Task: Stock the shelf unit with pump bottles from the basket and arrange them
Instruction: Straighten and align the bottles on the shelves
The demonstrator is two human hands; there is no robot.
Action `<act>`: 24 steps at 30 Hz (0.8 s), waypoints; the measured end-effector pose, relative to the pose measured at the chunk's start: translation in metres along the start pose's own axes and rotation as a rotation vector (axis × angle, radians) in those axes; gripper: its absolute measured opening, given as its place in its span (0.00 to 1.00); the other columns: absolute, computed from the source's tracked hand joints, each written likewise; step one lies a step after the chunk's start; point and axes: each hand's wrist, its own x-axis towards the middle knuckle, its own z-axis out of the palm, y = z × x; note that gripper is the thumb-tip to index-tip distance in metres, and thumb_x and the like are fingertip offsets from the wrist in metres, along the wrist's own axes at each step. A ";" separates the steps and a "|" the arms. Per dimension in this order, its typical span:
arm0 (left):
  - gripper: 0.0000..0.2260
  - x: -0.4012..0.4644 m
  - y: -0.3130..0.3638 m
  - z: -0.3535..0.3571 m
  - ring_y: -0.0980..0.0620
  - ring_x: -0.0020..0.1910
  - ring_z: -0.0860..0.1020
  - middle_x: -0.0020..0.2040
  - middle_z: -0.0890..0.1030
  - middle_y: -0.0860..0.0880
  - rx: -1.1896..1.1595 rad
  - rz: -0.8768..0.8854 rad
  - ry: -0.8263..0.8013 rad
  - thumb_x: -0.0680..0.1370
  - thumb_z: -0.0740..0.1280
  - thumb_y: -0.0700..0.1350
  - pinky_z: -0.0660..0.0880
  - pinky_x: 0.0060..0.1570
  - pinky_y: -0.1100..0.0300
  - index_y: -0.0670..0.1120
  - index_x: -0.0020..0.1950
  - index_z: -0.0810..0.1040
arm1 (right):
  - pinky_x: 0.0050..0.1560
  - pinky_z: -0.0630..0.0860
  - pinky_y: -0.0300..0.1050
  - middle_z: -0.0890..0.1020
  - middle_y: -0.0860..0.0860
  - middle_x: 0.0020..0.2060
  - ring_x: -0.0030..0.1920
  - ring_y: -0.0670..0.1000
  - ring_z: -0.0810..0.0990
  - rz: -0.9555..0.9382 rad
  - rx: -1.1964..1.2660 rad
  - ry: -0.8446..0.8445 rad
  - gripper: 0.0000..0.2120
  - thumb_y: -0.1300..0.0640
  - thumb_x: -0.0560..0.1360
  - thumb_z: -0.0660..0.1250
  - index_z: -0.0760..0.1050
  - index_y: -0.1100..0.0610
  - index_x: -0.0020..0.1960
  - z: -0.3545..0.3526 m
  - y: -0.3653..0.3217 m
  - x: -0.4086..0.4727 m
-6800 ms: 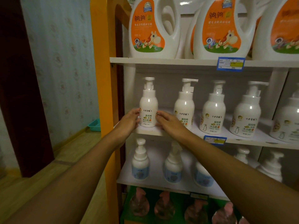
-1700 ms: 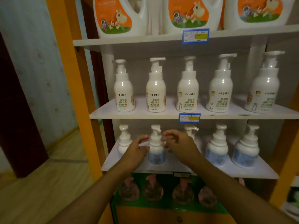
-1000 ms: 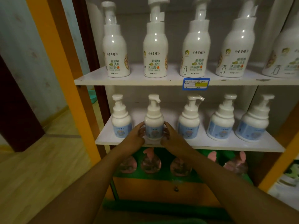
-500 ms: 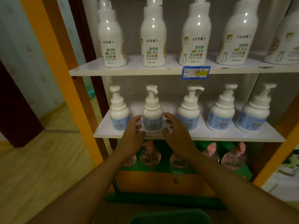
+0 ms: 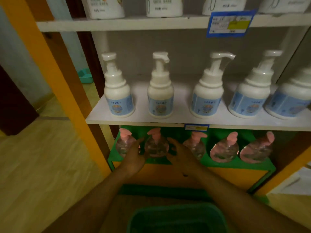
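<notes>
On the green bottom shelf (image 5: 235,163) stands a row of clear round pump bottles with pink pumps. My left hand (image 5: 134,158) and my right hand (image 5: 180,154) cup the second one from the left, the clear pump bottle (image 5: 156,146), fingers curled on either side of it. Whether they grip it or only touch it is unclear in the dim light. Above, several white pump bottles with blue labels (image 5: 160,96) stand in a row on the white shelf (image 5: 181,121). A green basket (image 5: 176,219) sits low at the bottom of the view, its inside dark.
The shelf unit has an orange post (image 5: 55,84) on the left and another at the lower right. Taller white bottles stand on the shelf above, with a blue price tag (image 5: 230,23). Wood floor lies to the left, with a small teal tray (image 5: 85,75) behind.
My hands have dropped from the blue-label bottle on the white shelf to the clear pink-pump bottle on the green shelf. The view tilted down, bringing the basket further in.
</notes>
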 end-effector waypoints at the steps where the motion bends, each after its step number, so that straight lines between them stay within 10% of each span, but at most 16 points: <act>1: 0.22 0.002 -0.001 0.002 0.57 0.60 0.67 0.56 0.67 0.59 -0.010 0.002 -0.020 0.78 0.63 0.35 0.70 0.52 0.69 0.45 0.70 0.64 | 0.60 0.70 0.41 0.72 0.52 0.68 0.63 0.50 0.72 0.002 0.019 -0.017 0.25 0.57 0.78 0.61 0.58 0.50 0.73 0.003 0.000 0.003; 9: 0.25 0.010 -0.014 0.014 0.51 0.64 0.71 0.62 0.72 0.51 0.013 0.003 -0.088 0.77 0.63 0.34 0.69 0.67 0.54 0.47 0.71 0.62 | 0.63 0.64 0.38 0.69 0.46 0.64 0.62 0.44 0.67 -0.026 0.084 -0.063 0.27 0.58 0.78 0.61 0.53 0.42 0.70 0.019 0.017 0.012; 24: 0.30 0.010 -0.016 0.013 0.46 0.61 0.72 0.60 0.71 0.48 -0.052 -0.013 -0.175 0.74 0.62 0.27 0.71 0.61 0.49 0.45 0.72 0.59 | 0.70 0.67 0.50 0.68 0.50 0.70 0.69 0.52 0.68 0.001 0.082 -0.042 0.29 0.57 0.77 0.65 0.54 0.41 0.71 0.020 0.032 0.010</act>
